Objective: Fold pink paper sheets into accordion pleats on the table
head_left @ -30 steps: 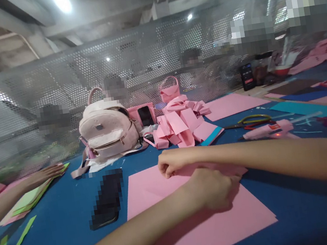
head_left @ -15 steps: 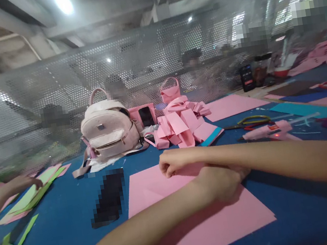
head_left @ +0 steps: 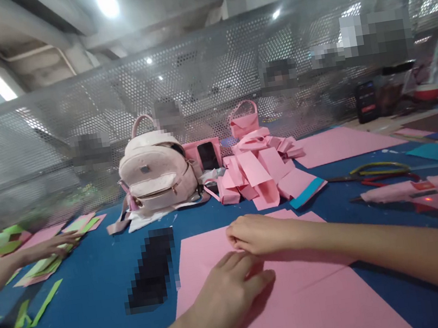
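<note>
Lower centre, one flat pink paper stack [head_left: 318,308] is touched by the loosely spread left hand [head_left: 227,289] and curled right hand [head_left: 256,233], whose grip can't be told.

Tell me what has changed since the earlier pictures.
The left hand has moved leftward across the pink paper, from its right side to beside the right hand. The right hand stays on the paper; the backpack and pink glue gun stay in place.

Large flat paper sheets [head_left: 314,303] are plain pink; the flat tabletop [head_left: 98,324], blue; the rounded zippered backpack [head_left: 149,169], pale pink; the metal screen [head_left: 111,106], grey with dotted holes.
</note>
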Demonstrator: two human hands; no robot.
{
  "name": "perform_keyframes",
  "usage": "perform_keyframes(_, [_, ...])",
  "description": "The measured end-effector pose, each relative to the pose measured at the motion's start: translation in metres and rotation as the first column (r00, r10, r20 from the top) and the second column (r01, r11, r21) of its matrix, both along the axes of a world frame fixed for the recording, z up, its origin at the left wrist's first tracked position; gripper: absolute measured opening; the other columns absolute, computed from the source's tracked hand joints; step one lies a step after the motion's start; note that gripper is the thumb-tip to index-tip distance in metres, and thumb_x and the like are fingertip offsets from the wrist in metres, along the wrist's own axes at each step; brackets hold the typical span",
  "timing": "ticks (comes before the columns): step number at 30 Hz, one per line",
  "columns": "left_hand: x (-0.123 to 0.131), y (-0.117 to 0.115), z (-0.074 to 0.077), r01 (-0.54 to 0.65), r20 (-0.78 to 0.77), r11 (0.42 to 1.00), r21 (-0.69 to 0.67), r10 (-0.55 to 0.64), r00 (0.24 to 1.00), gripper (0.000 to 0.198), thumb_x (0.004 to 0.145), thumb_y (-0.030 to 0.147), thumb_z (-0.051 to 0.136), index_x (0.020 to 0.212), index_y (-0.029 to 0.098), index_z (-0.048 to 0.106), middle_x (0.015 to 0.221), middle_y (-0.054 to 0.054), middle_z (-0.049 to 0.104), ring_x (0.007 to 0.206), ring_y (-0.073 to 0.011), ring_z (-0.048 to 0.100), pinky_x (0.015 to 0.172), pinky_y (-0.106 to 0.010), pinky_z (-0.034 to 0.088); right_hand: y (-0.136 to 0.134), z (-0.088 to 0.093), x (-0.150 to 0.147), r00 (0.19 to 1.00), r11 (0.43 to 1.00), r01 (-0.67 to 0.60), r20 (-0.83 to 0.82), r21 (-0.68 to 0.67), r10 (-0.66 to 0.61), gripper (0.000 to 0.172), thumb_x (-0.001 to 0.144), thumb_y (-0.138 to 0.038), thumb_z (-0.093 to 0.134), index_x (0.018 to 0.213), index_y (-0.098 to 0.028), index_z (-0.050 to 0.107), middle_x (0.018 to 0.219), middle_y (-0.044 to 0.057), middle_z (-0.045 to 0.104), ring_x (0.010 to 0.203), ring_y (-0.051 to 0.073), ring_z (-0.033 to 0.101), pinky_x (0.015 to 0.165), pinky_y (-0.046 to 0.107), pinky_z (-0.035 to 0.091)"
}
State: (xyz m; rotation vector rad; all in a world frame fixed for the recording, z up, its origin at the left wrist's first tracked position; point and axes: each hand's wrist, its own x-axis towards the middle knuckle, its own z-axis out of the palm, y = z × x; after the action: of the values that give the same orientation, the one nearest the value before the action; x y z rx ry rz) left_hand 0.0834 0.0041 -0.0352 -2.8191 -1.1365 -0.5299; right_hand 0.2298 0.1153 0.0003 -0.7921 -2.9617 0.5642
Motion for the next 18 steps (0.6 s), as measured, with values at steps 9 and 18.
perform_keyframes(9, [-0.024,0.0,-0.044,-0.179,-0.206,0.873,0.453,0.298,0.932,0.043,0.09,0.027,0.053,0.126,0.005,0.059,0.119,-0.026,0.068,0.107,-0.0374,0.069,0.079,-0.042,0.063,-0.016,-0.034,0.015,0.997,0.987,0.029,-0.069,0.161,-0.018,0.039,0.076,0.003,0.047,0.11,-0.011,0.061,0.107,0.014,0.064,0.095,0.026,0.058,0.079,0.036,0.047])
perform_keyframes(18, [-0.031,0.01,-0.053,-0.185,-0.203,0.863,0.47,0.31,0.929,0.042,0.091,0.03,0.053,0.126,0.009,0.063,0.119,-0.023,0.069,0.106,-0.0349,0.07,0.075,-0.036,0.064,-0.031,-0.056,0.046,0.994,0.999,0.009,-0.109,-0.039,-0.014,0.067,0.1,-0.048,0.044,0.157,-0.018,0.024,0.162,0.013,0.026,0.148,0.032,0.026,0.12,0.052,0.026])
